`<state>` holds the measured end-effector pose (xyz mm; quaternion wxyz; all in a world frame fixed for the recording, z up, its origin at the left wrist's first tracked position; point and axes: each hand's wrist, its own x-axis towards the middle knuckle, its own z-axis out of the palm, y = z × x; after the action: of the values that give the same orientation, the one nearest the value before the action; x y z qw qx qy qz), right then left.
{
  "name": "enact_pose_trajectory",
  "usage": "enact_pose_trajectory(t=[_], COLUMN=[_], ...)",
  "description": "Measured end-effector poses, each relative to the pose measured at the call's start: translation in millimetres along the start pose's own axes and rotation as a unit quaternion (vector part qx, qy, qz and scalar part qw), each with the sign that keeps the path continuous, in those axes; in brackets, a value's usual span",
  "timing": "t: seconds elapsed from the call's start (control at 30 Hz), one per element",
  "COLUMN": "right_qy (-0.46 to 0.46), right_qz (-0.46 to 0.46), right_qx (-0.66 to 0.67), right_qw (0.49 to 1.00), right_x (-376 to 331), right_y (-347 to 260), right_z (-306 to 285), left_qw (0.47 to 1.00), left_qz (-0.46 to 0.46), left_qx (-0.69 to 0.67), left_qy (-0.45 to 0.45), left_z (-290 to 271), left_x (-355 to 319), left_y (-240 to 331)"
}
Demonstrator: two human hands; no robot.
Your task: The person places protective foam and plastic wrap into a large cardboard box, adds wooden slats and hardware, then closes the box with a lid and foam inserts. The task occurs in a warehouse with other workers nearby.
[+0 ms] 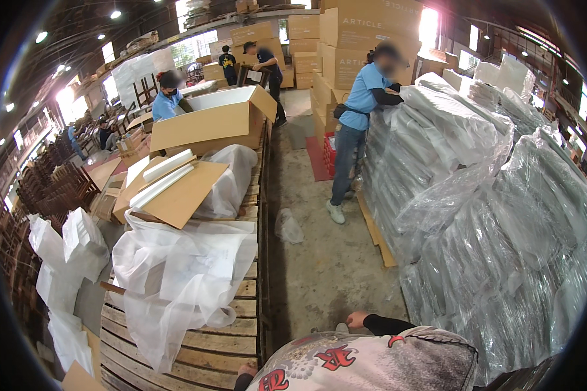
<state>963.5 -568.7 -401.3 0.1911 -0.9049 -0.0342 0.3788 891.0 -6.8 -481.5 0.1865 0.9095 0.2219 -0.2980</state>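
Note:
My left hand [246,370] shows only in part at the lower edge, beside the slatted wooden platform [215,340]; its fingers are hidden. My right hand [357,319] hangs over the concrete aisle with its fingers curled in, and I see nothing in it. A sheer white foam sheet [176,260] drapes over the platform ahead of my left hand. Past it lie a flat brown cardboard piece [192,193] and white foam strips [166,174]. To my right rises a tall stack of plastic-wrapped goods [482,274].
A large open carton [205,133] stands farther along the platform, with a person in blue [166,104] behind it. Another person [365,98] leans on the wrapped stack. A plastic bag [289,226] lies on the aisle floor [313,274]. Stacked cartons [372,29] stand beyond.

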Motion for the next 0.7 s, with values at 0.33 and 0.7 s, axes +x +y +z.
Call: enact_pose_trajectory(t=[0.33, 0.7], right_qy=[0.01, 0.009], right_qz=[-0.035, -0.012], right_qx=[-0.007, -0.013], right_qw=[0.999, 1.0], right_x=[6, 25], right_y=[-2, -5], right_z=[7, 6], left_qw=[0.995, 1.0], left_qz=[0.07, 0.015], left_qx=[0.067, 0.001], left_qy=[-0.021, -0.024], left_z=[17, 5], left_x=[22, 16], left_y=[-4, -15])
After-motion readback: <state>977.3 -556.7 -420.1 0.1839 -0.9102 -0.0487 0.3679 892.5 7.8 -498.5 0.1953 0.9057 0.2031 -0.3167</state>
